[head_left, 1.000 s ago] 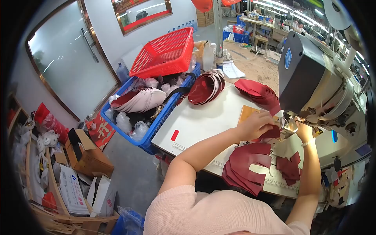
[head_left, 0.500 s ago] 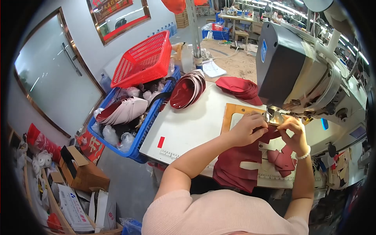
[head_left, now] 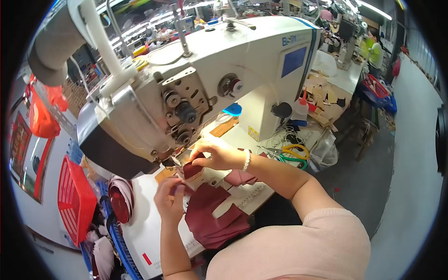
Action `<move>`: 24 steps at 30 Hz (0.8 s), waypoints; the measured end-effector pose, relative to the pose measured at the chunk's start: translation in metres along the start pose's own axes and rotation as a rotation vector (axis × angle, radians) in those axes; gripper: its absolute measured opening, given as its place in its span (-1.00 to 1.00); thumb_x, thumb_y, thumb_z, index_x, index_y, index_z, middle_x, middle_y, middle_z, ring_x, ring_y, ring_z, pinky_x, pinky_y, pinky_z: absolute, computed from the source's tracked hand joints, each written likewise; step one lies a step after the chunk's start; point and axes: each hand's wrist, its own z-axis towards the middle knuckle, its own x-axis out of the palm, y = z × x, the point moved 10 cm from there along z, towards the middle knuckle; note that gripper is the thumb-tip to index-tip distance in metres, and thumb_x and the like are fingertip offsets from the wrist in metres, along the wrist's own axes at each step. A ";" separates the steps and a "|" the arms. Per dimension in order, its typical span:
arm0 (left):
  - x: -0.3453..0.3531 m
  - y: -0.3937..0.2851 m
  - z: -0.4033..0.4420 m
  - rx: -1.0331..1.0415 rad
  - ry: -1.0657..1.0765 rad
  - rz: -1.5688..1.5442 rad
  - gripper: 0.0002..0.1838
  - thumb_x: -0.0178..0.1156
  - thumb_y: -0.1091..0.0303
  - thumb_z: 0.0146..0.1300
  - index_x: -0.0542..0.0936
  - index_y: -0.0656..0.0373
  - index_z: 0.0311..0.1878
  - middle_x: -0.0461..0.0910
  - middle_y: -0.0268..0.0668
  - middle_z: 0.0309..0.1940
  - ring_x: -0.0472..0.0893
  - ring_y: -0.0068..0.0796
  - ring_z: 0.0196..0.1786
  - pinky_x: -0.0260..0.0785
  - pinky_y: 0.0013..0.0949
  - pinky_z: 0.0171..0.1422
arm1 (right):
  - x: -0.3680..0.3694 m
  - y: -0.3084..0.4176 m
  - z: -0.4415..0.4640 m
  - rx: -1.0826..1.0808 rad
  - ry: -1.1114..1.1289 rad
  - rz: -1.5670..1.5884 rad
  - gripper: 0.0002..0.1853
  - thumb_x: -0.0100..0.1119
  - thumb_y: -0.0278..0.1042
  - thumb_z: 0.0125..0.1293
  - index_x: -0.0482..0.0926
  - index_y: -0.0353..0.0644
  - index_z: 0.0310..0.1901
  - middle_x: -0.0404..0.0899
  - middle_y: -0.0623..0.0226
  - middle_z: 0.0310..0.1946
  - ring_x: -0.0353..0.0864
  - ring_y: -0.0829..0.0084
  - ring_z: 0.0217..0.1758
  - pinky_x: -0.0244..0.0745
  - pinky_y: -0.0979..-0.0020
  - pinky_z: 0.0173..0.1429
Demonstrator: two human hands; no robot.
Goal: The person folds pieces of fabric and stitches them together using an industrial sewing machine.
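Observation:
Under the sewing machine's [head_left: 233, 60] head, a small dark red leather-like piece [head_left: 192, 171] lies by the needle area. My right hand [head_left: 215, 154], with a white bead bracelet on its wrist, pinches the upper edge of this piece. My left hand [head_left: 169, 199] is at its near left side, with thumb and fingers closed on its edge; the fingertips partly cover the contact. Larger dark red pieces [head_left: 210, 221] spread over the table's front edge just below both hands. Another dark red cut piece [head_left: 240, 177] lies under my right wrist.
Green- and orange-handled scissors [head_left: 296, 156] and tangled white thread [head_left: 275, 144] lie right of the machine. At left are a red basket [head_left: 74, 200], a blue crate [head_left: 116, 233] and stacked shoe pieces [head_left: 120, 198]. A person [head_left: 374, 53] is in the far right background.
The view has swung to the right, bringing the machine's full arm and right side into sight. Both hands stay at the needle area with the dark red piece.

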 end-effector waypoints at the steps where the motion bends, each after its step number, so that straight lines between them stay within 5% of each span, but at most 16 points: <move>1: -0.010 -0.029 0.000 0.083 -0.038 0.015 -0.85 0.21 0.55 0.20 0.57 0.34 -0.16 0.59 -0.11 -0.12 0.58 -0.35 -0.04 0.40 -0.35 0.07 | -0.004 0.000 0.000 0.001 -0.029 0.017 -0.82 0.40 -0.40 0.09 0.64 -0.05 -0.24 0.62 0.41 -0.27 0.50 0.33 -0.11 0.35 0.32 0.07; 3: -0.038 -0.098 -0.003 0.307 -0.180 -0.425 -0.45 0.20 0.03 0.32 0.44 0.35 0.13 0.58 -0.08 -0.08 0.61 -0.32 -0.06 0.43 -0.23 0.12 | -0.005 0.000 0.000 -0.003 -0.034 0.090 -0.82 0.39 -0.37 0.11 0.65 -0.05 -0.23 0.64 0.40 -0.25 0.53 0.33 -0.09 0.37 0.32 0.06; 5: -0.053 -0.156 0.003 0.466 -0.139 -0.672 -0.45 0.20 0.04 0.31 0.43 0.34 0.13 0.57 -0.09 -0.07 0.61 -0.32 -0.06 0.43 -0.24 0.10 | -0.014 0.015 0.005 -0.127 -0.119 -0.018 -0.84 0.42 -0.49 0.03 0.65 -0.14 -0.32 0.61 0.32 -0.35 0.58 0.32 -0.26 0.45 0.35 -0.09; 6: -0.058 -0.173 0.009 0.510 -0.078 -0.759 -0.46 0.20 0.05 0.31 0.43 0.34 0.13 0.57 -0.09 -0.07 0.61 -0.32 -0.06 0.43 -0.24 0.10 | 0.001 -0.023 -0.003 0.078 -0.116 0.242 -0.84 0.41 -0.51 0.03 0.65 -0.14 -0.32 0.62 0.32 -0.35 0.57 0.33 -0.25 0.44 0.36 -0.08; 8: -0.062 -0.187 0.013 0.542 0.028 -0.842 -0.46 0.21 0.07 0.30 0.42 0.33 0.13 0.56 -0.10 -0.06 0.61 -0.32 -0.07 0.44 -0.24 0.08 | 0.010 -0.031 -0.007 0.119 -0.120 0.276 -0.84 0.41 -0.53 0.03 0.65 -0.15 -0.32 0.63 0.33 -0.35 0.56 0.35 -0.23 0.43 0.38 -0.05; 9: -0.062 -0.193 0.011 0.553 0.064 -0.863 -0.46 0.21 0.07 0.29 0.42 0.32 0.14 0.56 -0.11 -0.06 0.61 -0.32 -0.07 0.44 -0.25 0.07 | -0.005 0.003 0.001 -0.065 -0.138 0.065 -0.84 0.41 -0.54 0.04 0.65 -0.16 -0.32 0.63 0.33 -0.35 0.56 0.37 -0.22 0.42 0.39 -0.04; 19: -0.063 -0.213 0.001 0.578 0.155 -0.889 -0.48 0.22 0.14 0.25 0.38 0.28 0.15 0.53 -0.15 -0.02 0.61 -0.32 -0.09 0.45 -0.27 0.00 | 0.003 -0.014 -0.001 0.147 -0.032 0.079 -0.86 0.39 -0.52 0.07 0.66 -0.19 -0.31 0.63 0.36 -0.35 0.52 0.40 -0.22 0.39 0.42 -0.01; 24: -0.062 -0.212 0.001 0.565 0.179 -0.899 -0.48 0.23 0.18 0.23 0.36 0.25 0.16 0.51 -0.18 -0.01 0.61 -0.32 -0.10 0.46 -0.28 -0.03 | -0.001 -0.001 0.000 0.064 -0.077 0.036 -0.86 0.40 -0.51 0.06 0.65 -0.19 -0.31 0.62 0.36 -0.33 0.51 0.40 -0.17 0.39 0.41 0.01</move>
